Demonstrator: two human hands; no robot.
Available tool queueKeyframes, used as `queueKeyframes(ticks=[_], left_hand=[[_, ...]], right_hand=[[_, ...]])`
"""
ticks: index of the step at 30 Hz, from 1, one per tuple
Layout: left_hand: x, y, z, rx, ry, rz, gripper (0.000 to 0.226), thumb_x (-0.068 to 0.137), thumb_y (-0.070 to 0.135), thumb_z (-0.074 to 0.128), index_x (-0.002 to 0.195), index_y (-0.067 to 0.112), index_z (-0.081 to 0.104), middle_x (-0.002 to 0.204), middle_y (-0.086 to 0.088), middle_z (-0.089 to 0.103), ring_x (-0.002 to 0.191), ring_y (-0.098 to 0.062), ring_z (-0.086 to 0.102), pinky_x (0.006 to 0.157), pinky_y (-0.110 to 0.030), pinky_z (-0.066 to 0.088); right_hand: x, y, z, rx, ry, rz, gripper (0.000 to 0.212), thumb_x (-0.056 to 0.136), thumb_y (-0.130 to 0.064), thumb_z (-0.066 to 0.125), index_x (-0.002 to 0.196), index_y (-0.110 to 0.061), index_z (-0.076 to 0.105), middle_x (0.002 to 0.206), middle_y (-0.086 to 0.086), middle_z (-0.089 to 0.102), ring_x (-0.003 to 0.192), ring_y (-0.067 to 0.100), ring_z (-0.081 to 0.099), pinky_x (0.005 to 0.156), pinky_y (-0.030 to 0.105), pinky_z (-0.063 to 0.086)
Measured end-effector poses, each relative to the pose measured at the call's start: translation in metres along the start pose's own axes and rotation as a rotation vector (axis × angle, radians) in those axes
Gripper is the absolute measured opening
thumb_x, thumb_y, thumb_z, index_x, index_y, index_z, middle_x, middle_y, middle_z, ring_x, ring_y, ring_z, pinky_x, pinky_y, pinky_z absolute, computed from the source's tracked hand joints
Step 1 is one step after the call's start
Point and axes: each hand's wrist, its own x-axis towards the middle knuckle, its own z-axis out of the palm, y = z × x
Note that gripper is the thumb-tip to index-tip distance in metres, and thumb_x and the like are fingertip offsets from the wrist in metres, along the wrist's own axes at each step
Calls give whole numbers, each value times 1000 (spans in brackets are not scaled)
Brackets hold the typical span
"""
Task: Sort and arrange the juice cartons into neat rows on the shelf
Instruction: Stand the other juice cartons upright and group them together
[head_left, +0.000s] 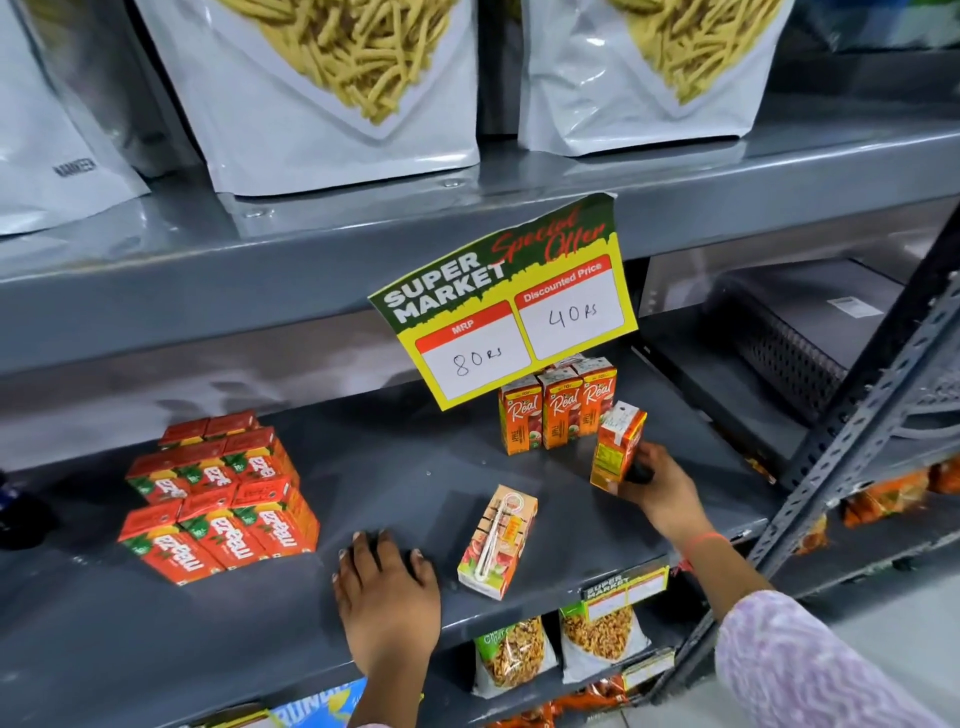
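On the grey shelf (415, 467), a block of red Maaza cartons (218, 493) stands in rows at the left. A short row of orange Real cartons (558, 410) stands upright at the back right, under the price sign. My right hand (657, 483) grips another orange Real carton (615, 447), held upright just right of that row. One more carton (498, 540) lies on its side near the shelf's front edge, straw facing up. My left hand (384, 587) rests flat on the shelf, palm down, left of the lying carton, holding nothing.
A yellow "Super Market Special Offer" sign (504, 301) hangs from the upper shelf edge over the Real cartons. Large white snack bags (332, 88) fill the shelf above. Snack packets (602, 639) sit on the shelf below. A perforated metal upright (857, 415) stands at the right.
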Motion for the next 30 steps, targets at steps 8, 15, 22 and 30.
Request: queueKeyframes(ticks=[8,15,22,30], left_hand=[[0,-1,2,5,20,9,41,86,22,51,121,0,53,132,-27,50,124,-46,42,106,-54,30],[0,-1,3,-18,63,26,54,81,32,33,116,0,56,126,-28,54,119,-47,47,102,-56,34],[0,-2,4,-14,68,30,48,78,28,41,112,-1,58,124,-30,55,117,-48,48,101,-57,36],[-1,-2,2,-22,33,20,41,84,23,48,116,-2,55,127,-31,53,120,-49,45,102,-57,34]], right_hand=[[0,-1,23,-55,246,51,42,67,-21,80,97,-8,54,105,18,68,102,40,58,88,48,49],[0,-6,34,-106,280,115,47,68,-26,78,104,-6,53,111,19,65,109,43,52,92,50,44],[-36,-3,35,131,431,44,31,74,7,63,99,-6,51,111,23,55,106,41,51,96,50,42],[-80,-39,63,-709,-317,-708,70,73,-1,50,137,-29,38,149,0,35,140,29,21,108,41,28]])
